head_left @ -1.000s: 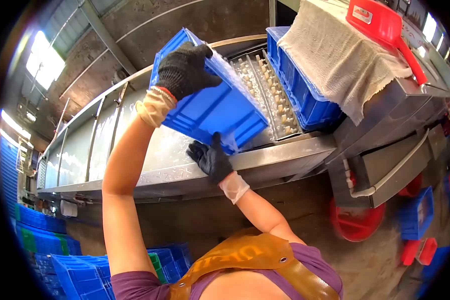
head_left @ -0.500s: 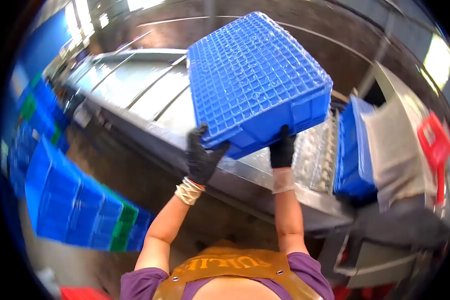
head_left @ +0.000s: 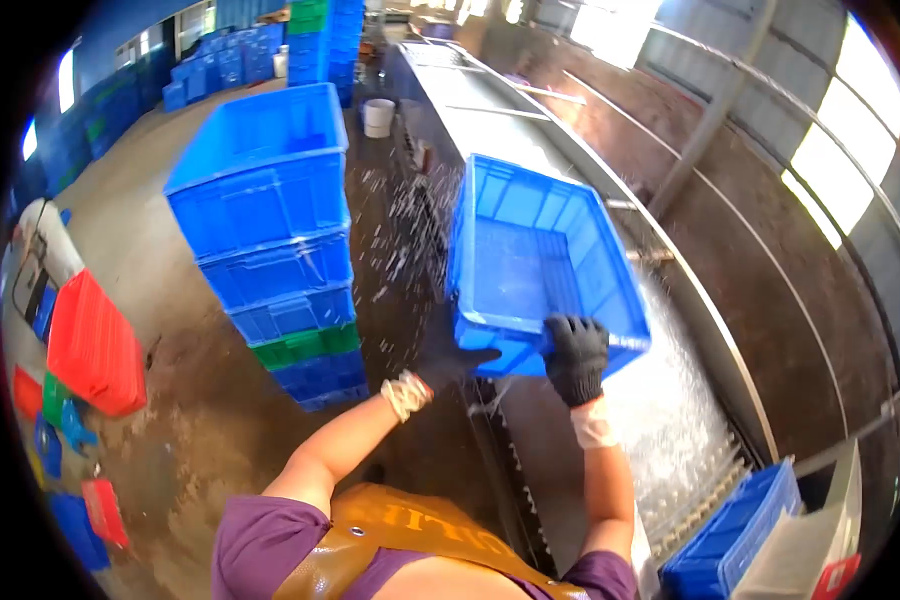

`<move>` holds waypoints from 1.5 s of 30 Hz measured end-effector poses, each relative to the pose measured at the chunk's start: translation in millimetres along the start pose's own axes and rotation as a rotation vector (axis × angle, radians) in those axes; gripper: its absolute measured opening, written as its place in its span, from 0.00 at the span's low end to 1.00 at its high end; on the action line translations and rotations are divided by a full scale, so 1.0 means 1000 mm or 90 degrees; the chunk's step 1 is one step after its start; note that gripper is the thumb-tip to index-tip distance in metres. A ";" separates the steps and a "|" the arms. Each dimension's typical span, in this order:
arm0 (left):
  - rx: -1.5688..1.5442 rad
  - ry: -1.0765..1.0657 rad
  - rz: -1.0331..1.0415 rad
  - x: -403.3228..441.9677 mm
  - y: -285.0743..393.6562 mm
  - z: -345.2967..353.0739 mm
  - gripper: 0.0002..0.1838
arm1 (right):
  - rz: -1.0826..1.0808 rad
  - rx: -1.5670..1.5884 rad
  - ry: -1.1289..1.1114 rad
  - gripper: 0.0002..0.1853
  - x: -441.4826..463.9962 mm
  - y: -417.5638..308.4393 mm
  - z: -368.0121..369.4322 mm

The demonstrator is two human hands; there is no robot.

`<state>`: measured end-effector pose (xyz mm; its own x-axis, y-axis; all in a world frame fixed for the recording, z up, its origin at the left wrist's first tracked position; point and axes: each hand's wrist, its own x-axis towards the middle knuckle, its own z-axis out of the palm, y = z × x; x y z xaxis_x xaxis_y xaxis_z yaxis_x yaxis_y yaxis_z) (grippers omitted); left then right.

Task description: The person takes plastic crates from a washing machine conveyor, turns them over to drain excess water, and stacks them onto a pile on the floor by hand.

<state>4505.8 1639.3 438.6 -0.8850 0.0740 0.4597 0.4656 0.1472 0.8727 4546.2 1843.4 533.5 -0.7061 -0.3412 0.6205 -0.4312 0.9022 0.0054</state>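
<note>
A wet blue plastic crate (head_left: 520, 345) hangs tilted over the metal water trough, its open top facing up and towards me. My right hand (head_left: 575, 355), in a black knit glove, is closed over the crate's near rim. At the crate's lower near-left corner is my left hand (head_left: 448, 362), also black-gloved. It is blurred against the dark floor, with one finger stretched out across the near wall; I see no grip on the rim. Water drops spray through the air left of the crate.
On my left stands a tall stack of blue crates (head_left: 280, 215) with a green one in it. The long metal trough (head_left: 715, 335) holds water and runs away ahead. Red crates (head_left: 90, 340) lie far left, a white bucket (head_left: 378, 118) ahead, another blue crate (head_left: 735, 535) at lower right.
The crate has turned over from bottom-up to open side up. My left hand has shifted off its earlier hold at the corner; the right now grips the rim. My view has swung left.
</note>
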 end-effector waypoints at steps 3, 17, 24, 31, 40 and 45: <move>0.209 0.017 -0.024 -0.008 -0.009 -0.025 0.55 | 0.016 0.017 0.101 0.23 -0.006 -0.022 0.004; 0.290 -0.021 0.386 0.084 0.124 -0.116 0.47 | 0.599 0.896 0.374 0.41 -0.056 -0.026 0.109; 0.381 0.322 0.504 0.144 0.173 -0.259 0.48 | 0.226 0.764 0.321 0.29 0.151 -0.079 0.023; 0.295 0.315 0.216 0.114 0.129 -0.428 0.40 | 0.104 0.767 0.067 0.47 0.289 -0.159 0.094; 0.350 0.393 -0.042 0.100 0.049 -0.484 0.37 | 0.055 0.680 0.123 0.49 0.349 -0.209 0.183; 0.197 0.500 0.085 0.098 0.028 -0.472 0.25 | -0.032 0.891 0.021 0.31 0.338 -0.208 0.177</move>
<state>4433.4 1184.7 586.0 -0.5105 -0.5782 0.6364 0.4435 0.4570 0.7710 4297.3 1494.0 603.5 -0.6681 -0.3408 0.6615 -0.6649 -0.1257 -0.7363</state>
